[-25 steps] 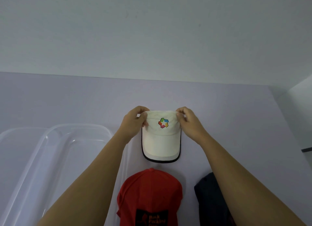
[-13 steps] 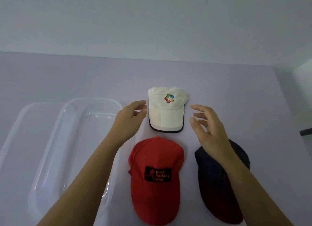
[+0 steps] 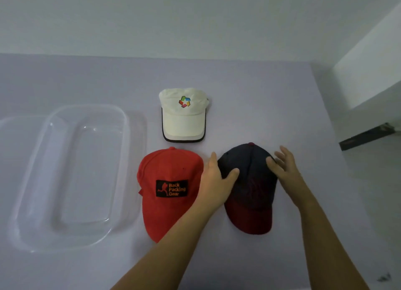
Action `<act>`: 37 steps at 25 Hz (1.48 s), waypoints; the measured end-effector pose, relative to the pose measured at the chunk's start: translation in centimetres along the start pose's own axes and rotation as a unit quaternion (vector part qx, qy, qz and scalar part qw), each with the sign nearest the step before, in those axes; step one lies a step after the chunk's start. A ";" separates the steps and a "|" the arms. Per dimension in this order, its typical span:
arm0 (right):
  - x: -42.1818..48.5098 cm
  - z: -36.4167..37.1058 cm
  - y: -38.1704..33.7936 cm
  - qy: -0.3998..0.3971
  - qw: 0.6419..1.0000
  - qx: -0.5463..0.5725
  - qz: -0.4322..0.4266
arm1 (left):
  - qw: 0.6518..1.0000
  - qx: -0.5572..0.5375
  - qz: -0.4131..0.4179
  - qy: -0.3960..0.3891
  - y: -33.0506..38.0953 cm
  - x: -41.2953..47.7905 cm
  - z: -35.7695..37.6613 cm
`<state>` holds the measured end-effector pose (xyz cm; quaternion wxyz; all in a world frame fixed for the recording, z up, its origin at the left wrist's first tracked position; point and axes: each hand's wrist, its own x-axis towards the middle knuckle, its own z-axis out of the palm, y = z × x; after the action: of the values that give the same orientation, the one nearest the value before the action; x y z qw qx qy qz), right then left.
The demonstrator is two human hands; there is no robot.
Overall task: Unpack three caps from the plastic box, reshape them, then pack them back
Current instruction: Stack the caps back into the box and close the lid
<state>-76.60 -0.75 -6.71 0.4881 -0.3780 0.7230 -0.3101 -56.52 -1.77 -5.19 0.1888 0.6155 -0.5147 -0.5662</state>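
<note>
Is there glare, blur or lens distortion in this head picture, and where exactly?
Head view: small glare spots on the clear plastic box; wide-angle bending at the lilac table edges; soft, even light; the red cap with black patch is sharp, its patch text readable.

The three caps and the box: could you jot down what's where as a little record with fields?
white cap: farthest away, untouched
red cap: near, beside the box
dark cap: near right, between both hands
left hand: open, thumb on the dark cap's crown
right hand: open, fingers at the crown's right side
plastic box: left, holds no caps
</note>
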 end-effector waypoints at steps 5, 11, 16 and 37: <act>2.5 -1.5 0.8 -0.151 0.988 0.006 0.022 | 0.989 -0.131 -0.066 -0.021 -1.9 1.9 2.4; 4.2 -2.6 0.9 -0.291 0.955 0.025 0.055 | 0.957 -0.234 -0.126 -0.115 -1.4 2.7 1.6; 4.1 -2.3 0.1 -0.301 0.952 0.055 0.030 | 0.945 -0.227 -0.126 -0.199 -0.8 3.2 0.7; -4.4 -3.4 -10.5 -0.357 0.926 0.013 -0.126 | 0.979 0.037 0.200 0.003 6.2 -4.4 -5.3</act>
<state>-76.16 -2.27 5.05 0.6756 -0.5450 0.4435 -0.2233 -53.63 -2.34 3.59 0.2770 0.5080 -0.6473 -0.4962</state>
